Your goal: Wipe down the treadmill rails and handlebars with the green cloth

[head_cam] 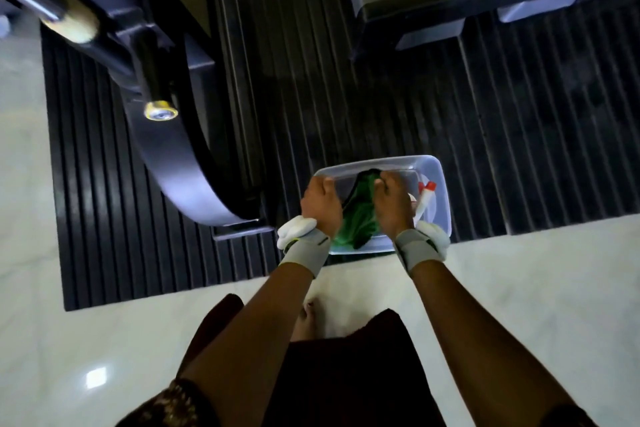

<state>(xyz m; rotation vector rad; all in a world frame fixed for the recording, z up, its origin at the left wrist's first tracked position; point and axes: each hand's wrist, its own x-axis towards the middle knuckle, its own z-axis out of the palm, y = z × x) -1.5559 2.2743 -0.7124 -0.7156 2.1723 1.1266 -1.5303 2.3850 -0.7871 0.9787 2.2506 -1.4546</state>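
Both hands reach down into the clear rectangular plastic tub [440, 170] on the black ribbed floor mat [104, 184]. Left hand [320, 201] and right hand [393, 201] each bunch an end of the crumpled green cloth [360, 215], likely wringing or lifting it before wiping the dark curved treadmill rail [173, 163]. A red-capped white bottle [426, 196] stays in the tub, within reach.

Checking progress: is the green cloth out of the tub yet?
Not yet: the green cloth sits bunched inside the clear tub, both hands on it.

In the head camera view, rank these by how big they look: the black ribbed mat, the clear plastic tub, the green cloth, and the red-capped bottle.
1. black ribbed mat, by far the largest.
2. clear plastic tub.
3. green cloth, partly hidden by the hands.
4. red-capped bottle, smallest, though only partly visible.
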